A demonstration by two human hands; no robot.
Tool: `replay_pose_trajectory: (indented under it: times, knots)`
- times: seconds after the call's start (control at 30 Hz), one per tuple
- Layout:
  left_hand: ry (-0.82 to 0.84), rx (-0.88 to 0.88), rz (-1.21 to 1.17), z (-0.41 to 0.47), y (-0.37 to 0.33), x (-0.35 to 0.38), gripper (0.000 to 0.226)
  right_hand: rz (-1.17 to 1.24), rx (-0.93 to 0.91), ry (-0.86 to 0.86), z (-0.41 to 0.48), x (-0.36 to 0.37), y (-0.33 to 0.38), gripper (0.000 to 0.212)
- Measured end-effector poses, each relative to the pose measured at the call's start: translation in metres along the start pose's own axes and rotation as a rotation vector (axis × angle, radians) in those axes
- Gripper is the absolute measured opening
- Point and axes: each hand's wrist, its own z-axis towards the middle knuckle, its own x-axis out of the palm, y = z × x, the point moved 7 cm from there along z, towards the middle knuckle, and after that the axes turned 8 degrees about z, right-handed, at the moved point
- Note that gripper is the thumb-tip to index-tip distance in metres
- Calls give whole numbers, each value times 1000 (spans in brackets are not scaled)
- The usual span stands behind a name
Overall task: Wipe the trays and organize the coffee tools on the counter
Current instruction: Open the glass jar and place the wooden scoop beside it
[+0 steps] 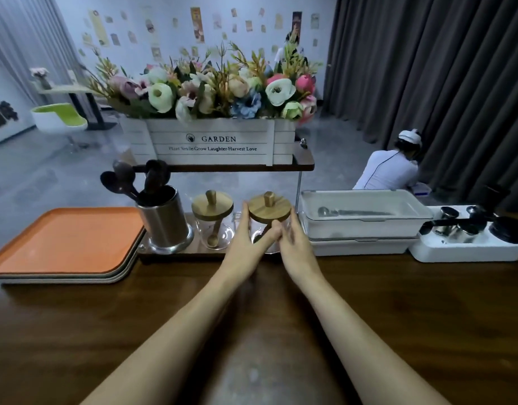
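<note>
A glass jar with a round wooden lid (269, 206) stands on the lower board of a small shelf rack (176, 252). My left hand (246, 241) and my right hand (292, 244) cup this jar from both sides, thumbs meeting in front of the glass. A second lidded glass jar (212, 205) with a wooden spoon stands just to its left. Left of that is a steel cup (164, 223) with dark wooden spoons. A stack of trays, orange on top (68, 238), lies at the counter's left.
A white bin (365, 217) with metal spoons sits right of the rack. A white tray (468, 249) with steel coffee tools sits at far right. A flower box (211, 141) fills the rack's top shelf. A person crouches by the dark curtain. The wooden counter (105, 317) stretches in front.
</note>
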Motion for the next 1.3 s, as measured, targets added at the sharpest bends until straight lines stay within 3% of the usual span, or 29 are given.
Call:
replay_pose_trajectory:
  times: [0.1,0.17,0.3,0.4,0.5,0.57,0.67,0.87,1.07,1.3]
  knots:
    - [26,12,-20,9,1,0,117,34,-1,-30,11,0,-5,110]
    - [37,0,-44,14,2,0,121,42,4,-36,17,0,-7,106]
    - [71,54,-35,21,2,4,87,-37,2,-55,22,-6,-14,83]
    - [65,46,-49,22,0,3,81,-43,-12,-40,25,-5,-20,86]
    - [58,38,-55,24,2,3,88,-23,-16,-36,28,-5,-23,92]
    - [56,47,-22,25,4,2,81,-9,-23,-33,28,-4,-23,87]
    - [58,27,25,22,5,1,99,-10,-43,-20,26,-3,-25,77]
    - [62,50,105,9,5,-1,85,-73,-31,-24,17,-7,-36,75]
    - [38,-54,84,-24,26,-2,100,-136,-62,-36,-20,-22,-19,69]
    - [-9,-18,108,-75,38,3,79,-218,-82,-85,-79,-56,-12,56]
